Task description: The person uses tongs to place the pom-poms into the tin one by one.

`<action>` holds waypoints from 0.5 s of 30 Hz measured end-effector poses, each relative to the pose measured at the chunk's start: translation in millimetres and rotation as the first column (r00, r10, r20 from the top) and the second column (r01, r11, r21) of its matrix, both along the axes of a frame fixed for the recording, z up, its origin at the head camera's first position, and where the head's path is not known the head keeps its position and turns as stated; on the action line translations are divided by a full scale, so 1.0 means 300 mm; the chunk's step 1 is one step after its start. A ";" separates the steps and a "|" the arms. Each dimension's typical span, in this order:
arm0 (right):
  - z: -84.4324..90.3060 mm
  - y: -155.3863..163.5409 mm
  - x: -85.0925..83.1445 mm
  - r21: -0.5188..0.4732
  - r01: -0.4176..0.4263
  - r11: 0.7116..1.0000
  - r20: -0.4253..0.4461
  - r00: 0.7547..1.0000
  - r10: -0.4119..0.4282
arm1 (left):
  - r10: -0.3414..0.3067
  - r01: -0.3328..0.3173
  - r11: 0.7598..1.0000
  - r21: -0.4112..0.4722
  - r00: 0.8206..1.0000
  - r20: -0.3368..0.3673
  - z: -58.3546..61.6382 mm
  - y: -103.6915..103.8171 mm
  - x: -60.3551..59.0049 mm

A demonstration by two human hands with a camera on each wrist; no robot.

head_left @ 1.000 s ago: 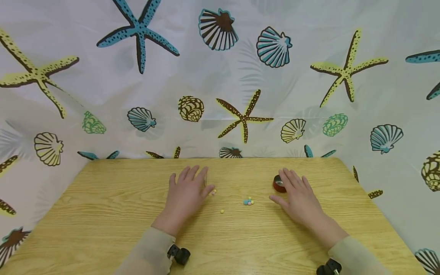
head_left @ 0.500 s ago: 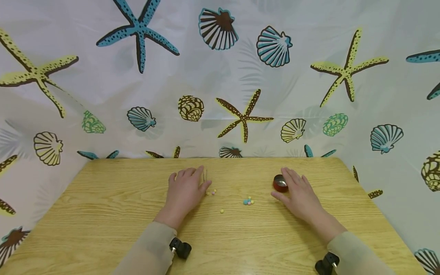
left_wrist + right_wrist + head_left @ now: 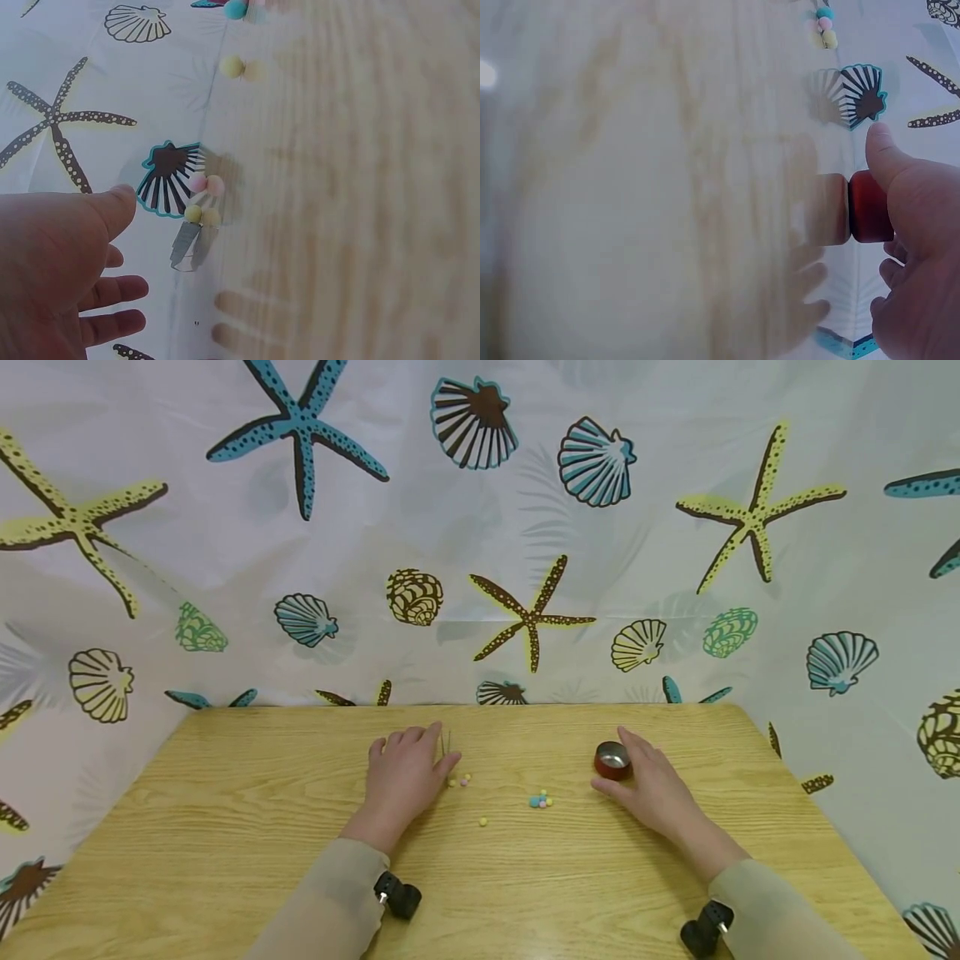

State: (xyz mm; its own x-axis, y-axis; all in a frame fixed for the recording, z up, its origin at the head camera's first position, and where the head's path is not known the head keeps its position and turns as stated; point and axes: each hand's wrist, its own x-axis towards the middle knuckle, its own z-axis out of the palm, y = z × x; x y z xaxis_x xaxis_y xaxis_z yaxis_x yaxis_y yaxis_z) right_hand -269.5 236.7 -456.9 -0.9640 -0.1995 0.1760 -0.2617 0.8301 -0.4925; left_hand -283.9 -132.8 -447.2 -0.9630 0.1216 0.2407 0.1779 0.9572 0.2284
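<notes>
In the head view my left hand [image 3: 405,781] is over the table with its fingers loosely bent, holding nothing. Just right of its fingers lie slim metal tweezers [image 3: 446,743], seen also in the left wrist view as a small grey shape [image 3: 187,241]. Small pink and yellow beads [image 3: 465,782] are close to the left thumb. My right hand [image 3: 656,785] is beside a small red cup [image 3: 612,767] with a silvery inside, thumb in front and fingers along its right side. In the right wrist view the cup [image 3: 870,206] sits below the thumb; contact cannot be told.
Blue, pink and yellow beads [image 3: 541,800] form a small cluster mid-table. A single yellow bead [image 3: 483,822] lies nearer the front. The wooden table [image 3: 247,810] ends at a curtain [image 3: 360,552] printed with shells and starfish. Each wrist carries a black camera.
The left fingers have drawn in and bent a little, uncovering the tweezers. The right hand has turned and shifted to the cup's right side, so more of the cup shows. The beads stay put.
</notes>
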 end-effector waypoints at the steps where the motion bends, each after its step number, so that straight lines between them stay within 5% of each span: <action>1: -0.003 0.002 -0.003 -0.010 0.004 1.000 0.011 1.000 -0.004 | 0.004 -0.004 1.000 0.001 1.000 0.004 0.000 0.000 -0.002; 15: -0.029 0.026 -0.050 -0.117 0.005 0.993 0.079 0.997 0.004 | 0.025 -0.026 0.999 0.020 0.998 0.049 -0.003 0.000 -0.019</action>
State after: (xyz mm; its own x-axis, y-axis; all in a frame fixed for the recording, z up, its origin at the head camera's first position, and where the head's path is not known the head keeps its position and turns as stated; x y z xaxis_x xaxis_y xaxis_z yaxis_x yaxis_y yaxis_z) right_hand -284.4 244.4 -465.7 -0.9759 -0.1812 0.1216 -0.2175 0.7655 -0.6056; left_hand -289.5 -132.7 -448.0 -0.9764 0.0918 0.1957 0.1413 0.9563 0.2560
